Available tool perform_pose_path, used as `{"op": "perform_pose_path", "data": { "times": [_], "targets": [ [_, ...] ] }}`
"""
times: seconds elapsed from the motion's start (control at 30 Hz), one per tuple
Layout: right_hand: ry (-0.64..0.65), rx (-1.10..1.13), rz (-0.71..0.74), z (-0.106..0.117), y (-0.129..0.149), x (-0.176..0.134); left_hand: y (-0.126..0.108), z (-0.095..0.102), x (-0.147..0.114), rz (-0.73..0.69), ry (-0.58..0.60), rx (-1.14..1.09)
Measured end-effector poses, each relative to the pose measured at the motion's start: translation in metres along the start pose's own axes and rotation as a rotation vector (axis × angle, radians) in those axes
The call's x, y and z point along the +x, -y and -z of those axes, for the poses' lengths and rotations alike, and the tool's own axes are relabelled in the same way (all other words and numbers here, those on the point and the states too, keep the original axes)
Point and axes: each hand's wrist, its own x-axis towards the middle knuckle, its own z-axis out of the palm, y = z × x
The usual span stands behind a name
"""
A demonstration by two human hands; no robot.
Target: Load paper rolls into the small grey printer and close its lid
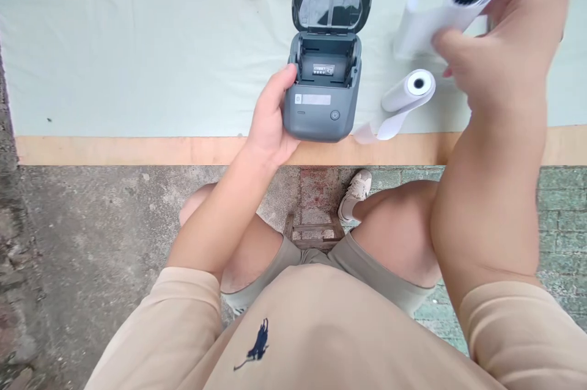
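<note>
Right hand: the right hand is raised above the worktop, fingers closed around a paper roll; a loose tail of paper hangs from the roll's left end.
Roll axis: the held roll is tilted, its hollow core turned up and toward the camera.
Left hand: the left hand is wrapped around the left side of the printer, thumb at the rim of the open bay.
Printer: its lid is swung back and the bay is seen empty.
Key relation: the bay lies to the left of and below the held roll; the right hand is well apart from it.
Second roll: another paper roll is lying on the worktop between the printer and the right hand.
</note>
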Motion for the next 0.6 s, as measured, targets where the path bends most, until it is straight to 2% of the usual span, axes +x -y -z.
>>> {"op": "perform_pose_path", "data": {
  "times": [0.1,0.2,0.23,0.3,0.37,0.4,0.5,0.6],
  "targets": [
    [-0.036,0.025,-0.036,0.002,-0.002,-0.012,0.0,-0.002,-0.001,-0.02,0.016,0.026],
    [-0.16,0.149,0.127,0.018,-0.003,-0.033,0.001,-0.002,-0.001,-0.029,0.017,0.027],
    [-0.156,0.184,0.169,0.022,-0.005,-0.04,0.001,-0.002,-0.001,-0.032,0.013,0.031],
    [0.008,0.201,0.186,0.023,-0.011,-0.048,0.002,-0.003,-0.001,-0.034,0.002,0.053],
    [0.214,0.171,0.181,0.014,-0.015,-0.049,0.003,-0.004,0.0,-0.031,-0.015,0.079],
    [0.264,0.159,0.187,0.008,-0.016,-0.048,0.003,-0.004,0.0,-0.027,-0.026,0.091],
    [0.219,0.157,0.248,-0.003,-0.01,-0.044,0.002,-0.006,0.0,-0.003,-0.065,0.113],
    [0.256,0.31,0.386,0.002,0.007,-0.046,0.0,-0.006,0.0,0.01,-0.075,0.12]
  ]
}}
